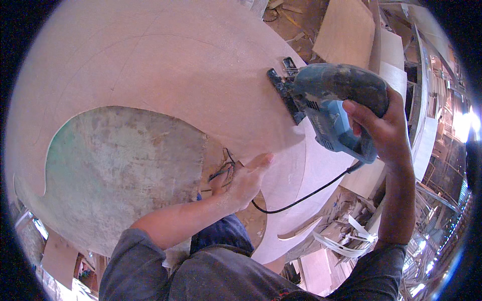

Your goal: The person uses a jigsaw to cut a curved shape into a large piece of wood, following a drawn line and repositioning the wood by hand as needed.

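My right hand (389,128) wraps around the handle of a blue-grey jigsaw (329,108), with the thumb on the near side. The tool's dark metal base plate (287,98) is by the right part of a large pale plywood sheet (201,70); whether it touches is unclear. From the handle's rear a black power cord (314,193) curves left toward my left hand. That left hand (247,180) holds the inner edge of the sheet, thumb on top and the other fingers hidden. Curved cut edges and faint pencil lines mark the sheet.
A worn grey-green board (125,165) shows through the large curved opening. Thin curved offcuts (346,241) and wood scraps lie at the lower right. Another plywood piece (346,30) stands at the upper right, with stacked boards beyond. Scraps also litter the ground at the top.
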Action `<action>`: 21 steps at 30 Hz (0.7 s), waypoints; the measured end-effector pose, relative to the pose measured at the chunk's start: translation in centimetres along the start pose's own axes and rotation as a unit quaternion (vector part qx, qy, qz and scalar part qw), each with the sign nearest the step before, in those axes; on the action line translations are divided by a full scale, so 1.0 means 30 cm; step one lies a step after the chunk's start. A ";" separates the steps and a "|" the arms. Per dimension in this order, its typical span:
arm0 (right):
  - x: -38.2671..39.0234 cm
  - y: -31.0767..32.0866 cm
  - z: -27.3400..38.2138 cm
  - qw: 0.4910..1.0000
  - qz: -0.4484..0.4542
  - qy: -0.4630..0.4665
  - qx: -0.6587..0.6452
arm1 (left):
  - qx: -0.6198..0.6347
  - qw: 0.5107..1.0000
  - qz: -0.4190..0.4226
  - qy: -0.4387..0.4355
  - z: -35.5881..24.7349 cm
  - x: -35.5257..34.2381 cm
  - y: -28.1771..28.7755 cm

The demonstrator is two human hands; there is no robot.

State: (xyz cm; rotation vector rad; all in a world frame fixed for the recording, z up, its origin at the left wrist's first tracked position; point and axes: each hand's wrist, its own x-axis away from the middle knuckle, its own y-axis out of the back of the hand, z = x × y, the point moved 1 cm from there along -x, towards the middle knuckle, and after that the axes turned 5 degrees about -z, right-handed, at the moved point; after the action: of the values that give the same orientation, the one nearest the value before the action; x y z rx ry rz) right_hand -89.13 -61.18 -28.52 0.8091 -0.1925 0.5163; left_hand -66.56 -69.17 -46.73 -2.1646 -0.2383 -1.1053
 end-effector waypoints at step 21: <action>-0.002 -0.017 0.026 1.000 -0.008 0.000 0.005 | 0.019 1.000 -0.005 0.001 0.026 -0.013 0.002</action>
State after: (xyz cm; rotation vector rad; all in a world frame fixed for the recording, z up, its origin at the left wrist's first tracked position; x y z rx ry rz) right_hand -88.91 -62.06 -28.33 0.8191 -0.1845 0.5032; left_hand -66.26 -68.65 -47.38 -2.1309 -0.2660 -1.1004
